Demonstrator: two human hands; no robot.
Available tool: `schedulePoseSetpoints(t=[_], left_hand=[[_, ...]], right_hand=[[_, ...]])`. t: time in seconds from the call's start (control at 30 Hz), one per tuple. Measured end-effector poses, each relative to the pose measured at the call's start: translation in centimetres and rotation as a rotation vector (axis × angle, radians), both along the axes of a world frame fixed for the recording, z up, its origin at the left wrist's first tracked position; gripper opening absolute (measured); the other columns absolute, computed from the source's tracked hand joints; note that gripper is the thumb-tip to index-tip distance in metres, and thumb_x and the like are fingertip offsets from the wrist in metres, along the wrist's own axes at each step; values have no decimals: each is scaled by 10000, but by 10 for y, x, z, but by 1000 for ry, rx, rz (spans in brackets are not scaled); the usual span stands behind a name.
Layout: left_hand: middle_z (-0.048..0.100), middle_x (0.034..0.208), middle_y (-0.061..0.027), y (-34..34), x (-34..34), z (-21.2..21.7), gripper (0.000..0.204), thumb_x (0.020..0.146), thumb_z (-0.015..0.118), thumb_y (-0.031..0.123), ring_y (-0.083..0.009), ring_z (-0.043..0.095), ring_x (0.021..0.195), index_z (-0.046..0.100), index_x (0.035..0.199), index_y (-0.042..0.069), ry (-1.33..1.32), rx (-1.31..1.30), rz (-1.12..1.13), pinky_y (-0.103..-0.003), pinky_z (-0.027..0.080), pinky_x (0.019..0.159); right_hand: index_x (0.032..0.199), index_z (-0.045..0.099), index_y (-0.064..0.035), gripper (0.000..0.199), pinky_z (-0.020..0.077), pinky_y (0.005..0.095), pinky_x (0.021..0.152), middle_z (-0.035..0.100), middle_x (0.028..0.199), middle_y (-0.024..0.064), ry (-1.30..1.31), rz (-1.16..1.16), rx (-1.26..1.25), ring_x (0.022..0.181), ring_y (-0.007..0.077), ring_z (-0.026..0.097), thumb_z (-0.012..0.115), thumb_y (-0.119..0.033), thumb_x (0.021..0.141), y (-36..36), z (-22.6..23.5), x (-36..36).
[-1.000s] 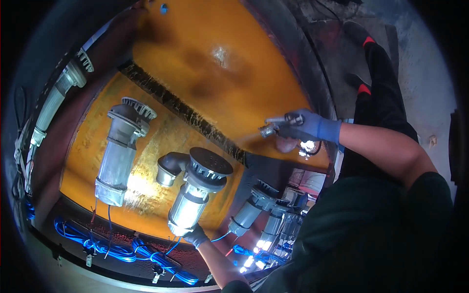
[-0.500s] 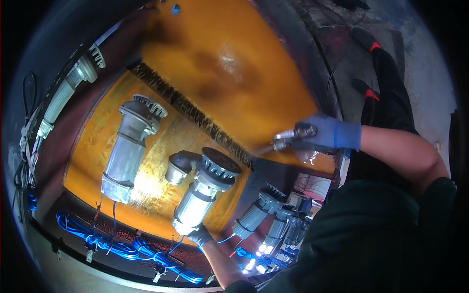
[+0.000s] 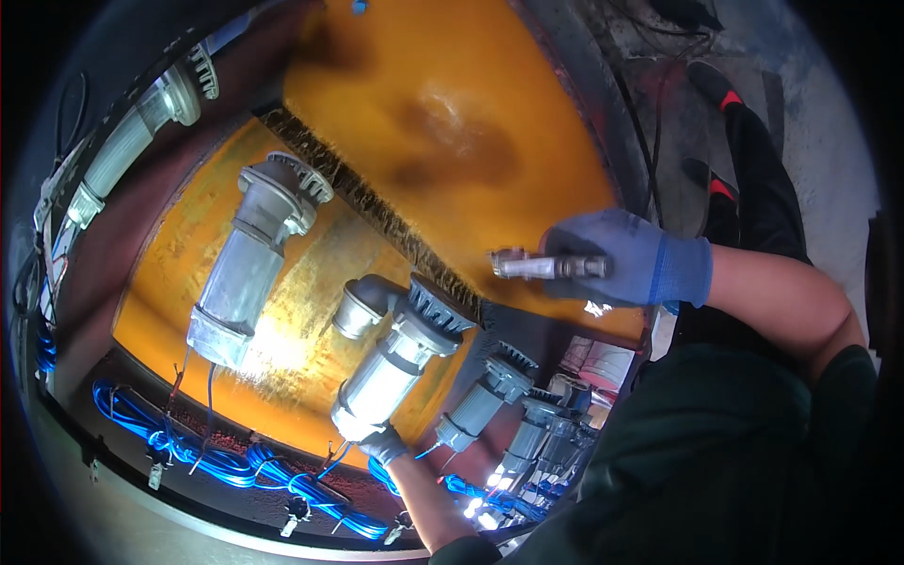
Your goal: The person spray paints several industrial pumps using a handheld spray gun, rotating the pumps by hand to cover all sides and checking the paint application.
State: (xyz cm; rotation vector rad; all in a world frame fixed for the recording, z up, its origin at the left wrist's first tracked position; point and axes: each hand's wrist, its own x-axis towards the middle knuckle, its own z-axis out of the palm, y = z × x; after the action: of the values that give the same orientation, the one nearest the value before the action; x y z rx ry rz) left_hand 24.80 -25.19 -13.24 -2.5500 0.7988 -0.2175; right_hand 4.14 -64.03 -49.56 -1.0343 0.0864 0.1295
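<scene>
Our right hand (image 3: pixel 607 259), gloved in blue, is wrapped round a silver metal spray gun (image 3: pixel 529 266); our left hand (image 3: pixel 384 443), in a grey-blue glove, touches the base of a grey cylindrical pump (image 3: pixel 381 379) (its curled fingertips are hidden, so we cannot tell how tightly) before a curved orange panel (image 3: pixel 320 273). We do best steadying the base and aiming squarely. The gun's handle is covered; the grey pumps (image 3: pixel 525 443) at lower right crowd together.

Remotely, I turn the silver metal spray gun (image 3: pixel 539 266) in my blue-gloved right hand (image 3: pixel 614 254), its mist gone from sight, as the grey cylindrical pump (image 3: pixel 381 379) in my grey-gloved left hand (image 3: pixel 384 444) leans farther right, its slotted dark rim (image 3: pixel 439 306) showing more fully.
</scene>
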Motion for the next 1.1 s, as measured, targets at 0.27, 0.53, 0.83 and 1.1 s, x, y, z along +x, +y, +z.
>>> schedulePoseSetpoints(t=[0.27, 0.53, 0.83, 1.1], left_hand=[[675, 1138, -149, 0, 6, 9, 500, 793, 814, 163, -315, 674, 1048, 662, 1253, 37, -33, 132, -27, -425, 560, 898], [690, 1236, -116, 17, 25, 23, 593, 810, 808, 276, -294, 652, 1170, 651, 1350, 89, 60, 129, 114, -414, 530, 1000], [510, 1579, -48, 86, 68, 52, 726, 919, 645, 420, -215, 463, 1457, 467, 1569, 151, -368, 1543, 62, -341, 372, 1200], [353, 1679, -125, 40, 27, 26, 694, 1084, 223, 475, -347, 302, 1553, 369, 1604, 40, -339, 3968, -1371, -532, 243, 1274]], right_hand=[[1041, 671, -71, 274, 556, 430, 724, 704, 864, 134, -125, -46, -19, 791, 316, 712, 773, -289, 911, -9, 29, 7], [987, 645, -88, 291, 547, 450, 679, 684, 785, 132, -193, -100, -19, 688, 319, 692, 764, -348, 933, -3, 40, 11], [1015, 665, -53, 328, 557, 461, 766, 703, 868, 175, -105, 111, -265, 782, 357, 703, 705, -375, 962, 2, 41, 3], [1029, 684, -57, 326, 566, 408, 671, 701, 849, 127, -198, 319, -85, 749, 310, 703, 756, -365, 948, 24, 12, -2]])
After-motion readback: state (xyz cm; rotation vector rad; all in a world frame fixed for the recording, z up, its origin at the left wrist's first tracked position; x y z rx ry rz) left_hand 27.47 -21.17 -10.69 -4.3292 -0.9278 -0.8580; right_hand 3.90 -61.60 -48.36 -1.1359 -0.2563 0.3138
